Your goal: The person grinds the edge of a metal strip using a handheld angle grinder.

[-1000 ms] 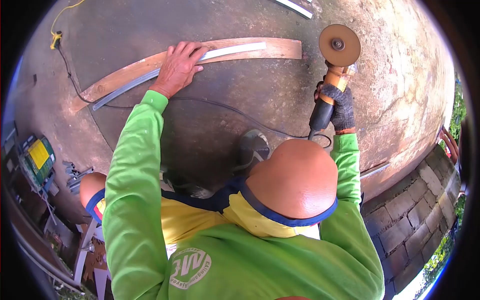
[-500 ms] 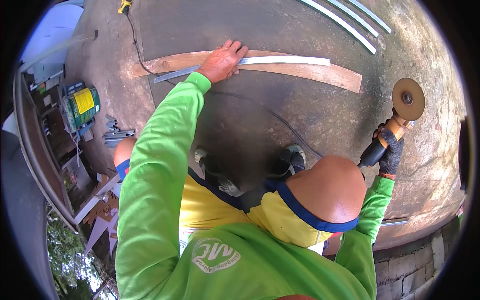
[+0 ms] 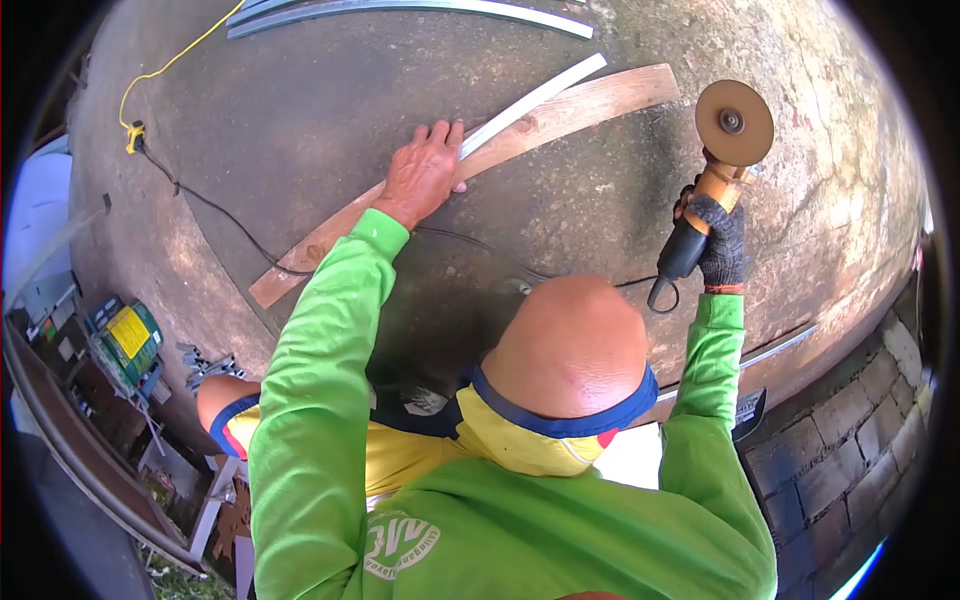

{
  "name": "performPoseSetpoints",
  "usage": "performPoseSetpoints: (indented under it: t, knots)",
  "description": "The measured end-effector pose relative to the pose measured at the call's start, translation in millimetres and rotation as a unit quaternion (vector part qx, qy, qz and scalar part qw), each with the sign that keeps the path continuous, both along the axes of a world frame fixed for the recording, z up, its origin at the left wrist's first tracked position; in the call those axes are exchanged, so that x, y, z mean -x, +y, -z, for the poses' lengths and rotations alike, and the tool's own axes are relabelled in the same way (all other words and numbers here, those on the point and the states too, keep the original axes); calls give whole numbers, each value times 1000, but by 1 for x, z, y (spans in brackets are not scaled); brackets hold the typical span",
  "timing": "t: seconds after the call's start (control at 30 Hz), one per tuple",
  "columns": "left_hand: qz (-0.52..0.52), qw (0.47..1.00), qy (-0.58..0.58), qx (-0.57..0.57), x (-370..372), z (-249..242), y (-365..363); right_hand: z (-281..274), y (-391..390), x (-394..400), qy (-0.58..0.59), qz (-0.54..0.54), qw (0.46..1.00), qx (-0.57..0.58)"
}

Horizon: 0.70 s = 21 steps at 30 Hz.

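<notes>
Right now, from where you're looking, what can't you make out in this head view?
In the head view:
- Near end of the metal strip: hidden by the left hand or its sleeve.
- Switch on the grinder: not visible; the gloved right hand covers part of the body.
- Upper metal bars: cut off by the top edge.
- Writing on the yellow label: too small.

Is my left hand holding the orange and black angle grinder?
No, the gloved right hand holds the angle grinder, apart from the bare left hand.
</notes>
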State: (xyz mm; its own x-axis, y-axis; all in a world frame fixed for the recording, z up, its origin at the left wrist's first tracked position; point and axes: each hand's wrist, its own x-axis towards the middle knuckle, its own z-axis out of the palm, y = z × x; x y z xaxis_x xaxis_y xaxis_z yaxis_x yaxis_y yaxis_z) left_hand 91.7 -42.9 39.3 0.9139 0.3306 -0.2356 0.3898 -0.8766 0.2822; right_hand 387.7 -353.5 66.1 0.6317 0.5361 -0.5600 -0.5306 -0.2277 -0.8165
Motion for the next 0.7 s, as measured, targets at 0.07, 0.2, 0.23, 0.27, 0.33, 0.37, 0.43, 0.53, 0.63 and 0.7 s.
performPoseSetpoints:
  t: [0.07,0.2,0.23,0.27,0.33,0.37,0.43,0.53,0.63,0.7]
  knots:
    - [21,999,-48,-12,-2,-12,-1,-3,-2,-1,1,26,1000,-4]
    - [9,997,-66,25,-14,-3,-7,-1,-11,-2,-2,43,999,-3]
    - [5,997,-74,34,-21,0,-8,0,-11,-1,-6,46,999,-6]
    - [-2,996,-82,47,-26,3,-10,0,-14,0,-7,50,999,2]
    - [18,995,-89,49,-30,11,-6,1,-13,1,-8,52,999,6]
    - [25,994,-95,51,-29,14,-7,-1,-13,0,-11,49,999,9]
    - [48,988,-140,34,-26,20,-16,-2,-11,1,-10,43,999,-7]
    - [73,983,-167,22,-27,29,-13,-9,-12,7,-23,61,998,-5]
    - [72,985,-154,35,-15,37,-19,-25,-14,23,-39,77,996,4]
    - [71,984,-163,8,-14,34,-12,-37,-16,39,-58,87,994,10]
